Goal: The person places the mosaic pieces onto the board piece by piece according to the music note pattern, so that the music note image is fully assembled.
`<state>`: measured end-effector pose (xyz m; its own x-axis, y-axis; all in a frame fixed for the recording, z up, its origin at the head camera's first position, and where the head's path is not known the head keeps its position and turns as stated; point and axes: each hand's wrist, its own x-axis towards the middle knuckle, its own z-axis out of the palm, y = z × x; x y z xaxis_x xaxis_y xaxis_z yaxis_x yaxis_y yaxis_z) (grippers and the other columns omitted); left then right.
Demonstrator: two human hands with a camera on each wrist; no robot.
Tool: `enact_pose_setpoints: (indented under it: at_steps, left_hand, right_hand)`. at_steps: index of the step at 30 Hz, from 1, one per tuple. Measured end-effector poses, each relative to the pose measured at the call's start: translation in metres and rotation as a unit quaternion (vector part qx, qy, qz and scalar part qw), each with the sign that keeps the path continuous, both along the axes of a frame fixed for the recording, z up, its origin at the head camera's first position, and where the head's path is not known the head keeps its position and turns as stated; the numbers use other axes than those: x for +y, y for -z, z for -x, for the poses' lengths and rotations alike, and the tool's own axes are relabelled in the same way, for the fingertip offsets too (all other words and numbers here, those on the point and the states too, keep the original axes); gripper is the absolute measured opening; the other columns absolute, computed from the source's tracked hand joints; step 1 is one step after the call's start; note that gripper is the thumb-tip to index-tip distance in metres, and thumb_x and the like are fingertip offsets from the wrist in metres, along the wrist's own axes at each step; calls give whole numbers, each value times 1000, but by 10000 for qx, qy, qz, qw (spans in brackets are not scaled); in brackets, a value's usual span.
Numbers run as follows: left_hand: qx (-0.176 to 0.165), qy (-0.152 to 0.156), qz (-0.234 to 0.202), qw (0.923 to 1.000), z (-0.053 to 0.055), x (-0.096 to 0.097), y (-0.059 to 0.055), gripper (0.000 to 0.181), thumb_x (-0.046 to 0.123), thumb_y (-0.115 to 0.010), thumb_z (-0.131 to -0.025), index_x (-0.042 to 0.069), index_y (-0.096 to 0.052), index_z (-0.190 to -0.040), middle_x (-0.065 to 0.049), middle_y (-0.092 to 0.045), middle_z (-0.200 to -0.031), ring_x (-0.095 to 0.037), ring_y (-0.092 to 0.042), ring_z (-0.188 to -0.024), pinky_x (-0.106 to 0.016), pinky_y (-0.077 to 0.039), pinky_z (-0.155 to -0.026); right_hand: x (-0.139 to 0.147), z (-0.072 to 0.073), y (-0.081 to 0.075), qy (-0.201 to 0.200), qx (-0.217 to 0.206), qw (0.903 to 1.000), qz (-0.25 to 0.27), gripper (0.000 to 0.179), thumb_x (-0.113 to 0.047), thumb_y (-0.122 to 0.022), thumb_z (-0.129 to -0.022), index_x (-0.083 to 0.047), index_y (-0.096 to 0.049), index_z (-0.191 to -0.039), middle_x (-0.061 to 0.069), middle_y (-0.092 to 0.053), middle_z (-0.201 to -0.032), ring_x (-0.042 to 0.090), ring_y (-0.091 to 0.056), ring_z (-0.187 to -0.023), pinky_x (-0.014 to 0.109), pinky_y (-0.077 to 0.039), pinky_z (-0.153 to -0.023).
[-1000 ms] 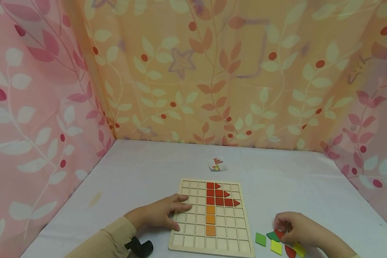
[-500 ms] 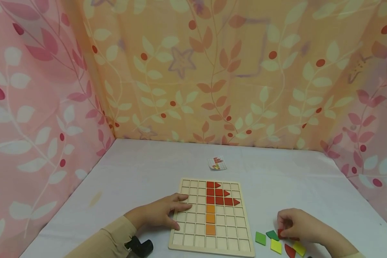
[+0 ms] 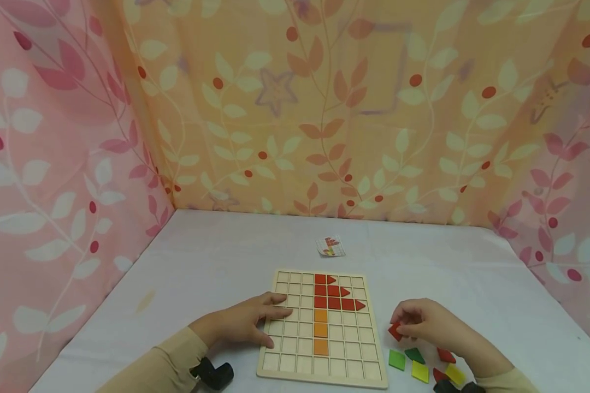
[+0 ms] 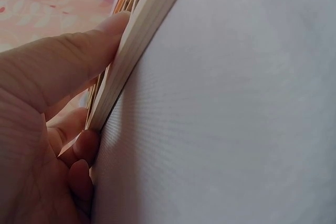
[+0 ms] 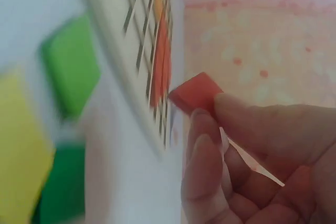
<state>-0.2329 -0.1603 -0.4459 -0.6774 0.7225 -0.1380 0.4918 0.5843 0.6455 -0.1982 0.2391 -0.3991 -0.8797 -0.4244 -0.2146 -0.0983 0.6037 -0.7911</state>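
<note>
A wooden grid board (image 3: 344, 376) lies on the table, with red tiles (image 3: 334, 303) and orange tiles (image 3: 320, 330) set in some of its squares. On its left edge rests my left hand (image 3: 243, 321), fingers spread over the squares; in the left wrist view the thumb (image 4: 79, 56) touches the board's rim. Just right of the board, my right hand (image 3: 430, 322) pinches a red tile (image 5: 198, 92) between thumb and fingers, raised off the table. The right wrist view shows one flat corner-shaped face of this tile; the fingertips cover the rest.
Below the right hand lie loose tiles: light green (image 3: 396, 359), dark green (image 3: 415, 356), yellow (image 3: 420, 371) and red (image 3: 446, 355). A small pattern card (image 3: 331, 246) lies beyond the board. Floral cloth (image 3: 324, 109) walls the table at the back and sides.
My right hand has picked a red tile out of the loose pile and moved left and away from me, toward the board. The left hand has stayed in place on the board.
</note>
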Motion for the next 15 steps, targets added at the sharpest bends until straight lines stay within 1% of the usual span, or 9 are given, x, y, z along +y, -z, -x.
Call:
enact_pose_setpoints:
  at_steps: [4, 8, 11, 13, 15]
  left_hand:
    - [88, 10, 47, 10000, 1, 0, 2, 71, 48, -69, -73, 32, -42, -137, 4, -22, -148, -26, -20, -136, -47, -21, -106]
    - [88, 35, 25, 10000, 1, 0, 2, 71, 47, -69, -73, 31, -42, -137, 3, -23, -148, -26, -20, -136, -47, -22, -106]
    - [78, 39, 22, 10000, 1, 1, 1, 71, 47, -69, -73, 31, -42, -137, 3, -23, -148, -25, -20, -136, -46, -21, -106]
    - [83, 36, 28, 10000, 1, 0, 1, 70, 47, -69, -74, 31, -42, -137, 3, -23, -148, -25, -20, -136, -47, -21, -106]
    - [92, 30, 49, 9999, 1, 0, 1, 70, 47, -69, -74, 32, -42, -137, 4, -23, -148, -25, -20, -136, -47, -21, -106]
  right_hand:
    - [-26, 1, 1, -230, 42, 9991, 356, 12, -18, -67, -83, -7, -64, -85, 5, -62, -78, 19, -56, -66, 30, -49, -57]
    - [-51, -1, 6, -493, 200, 9973, 500, 12, -20, -68, -83, -9, -65, -82, 1, -64, -79, 13, -55, -68, 26, -46, -60]
    - [-69, -3, 10, -706, 313, 9950, 629, 9, -18, -68, -82, -9, -66, -81, 0, -65, -79, 10, -54, -69, 23, -44, -63]
    - [-79, -5, 13, -783, 318, 9939, 715, 7, -15, -69, -81, -8, -67, -80, -1, -65, -78, 7, -53, -69, 22, -43, -63]
    - [-89, -8, 17, -825, 309, 9932, 757, 6, -14, -70, -80, -9, -66, -79, -2, -65, -76, 6, -52, -66, 21, -42, -60]
